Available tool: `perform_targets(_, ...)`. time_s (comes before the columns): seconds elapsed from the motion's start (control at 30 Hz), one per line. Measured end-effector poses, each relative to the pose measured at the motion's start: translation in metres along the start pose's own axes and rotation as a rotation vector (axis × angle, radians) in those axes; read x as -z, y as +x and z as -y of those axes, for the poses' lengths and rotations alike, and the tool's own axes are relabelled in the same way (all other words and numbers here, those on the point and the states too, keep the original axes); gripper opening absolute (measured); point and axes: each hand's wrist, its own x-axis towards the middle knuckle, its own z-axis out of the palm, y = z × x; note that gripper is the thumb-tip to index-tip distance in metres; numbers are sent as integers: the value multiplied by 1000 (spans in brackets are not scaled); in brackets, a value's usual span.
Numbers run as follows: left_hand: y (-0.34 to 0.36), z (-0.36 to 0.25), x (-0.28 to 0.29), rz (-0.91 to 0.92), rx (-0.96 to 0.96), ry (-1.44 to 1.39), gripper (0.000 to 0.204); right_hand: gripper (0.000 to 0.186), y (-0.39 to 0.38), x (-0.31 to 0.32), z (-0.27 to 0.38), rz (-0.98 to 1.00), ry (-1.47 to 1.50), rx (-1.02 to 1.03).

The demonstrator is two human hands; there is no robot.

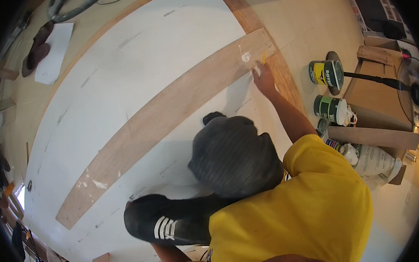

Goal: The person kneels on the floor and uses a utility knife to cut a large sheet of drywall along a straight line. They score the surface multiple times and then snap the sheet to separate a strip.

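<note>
Wooden plank [160, 117] may slip on the white sheet [119, 64] if the co-worker's hand [264, 77], pinching something small and pale, pushes it; the wearer's own hands are out of view.

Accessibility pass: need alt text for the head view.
A person in a yellow shirt and grey cap, seen from above, reaches one hand to a long pale wooden strip lying on a large white board; green tins sit at right.
</note>
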Motion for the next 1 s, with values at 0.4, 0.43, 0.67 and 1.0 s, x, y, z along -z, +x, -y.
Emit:
perform_targets(0.4,-174,-60,-76,566,14,165,70,88,100,-19,-104,17,-197,-411)
perform_targets(0.43,-171,-66,-85,514,-73,202,70,89,104,-17,-106,82,-147,-415)
perform_targets(0.67,-38,-50,-130,-209,-306,266,78,79,140,-25,-134,107,475,-628)
perform_targets(1.0,50,-77,-168,-362,-576,503,115,52,122,-50,-125,111,476,-541)
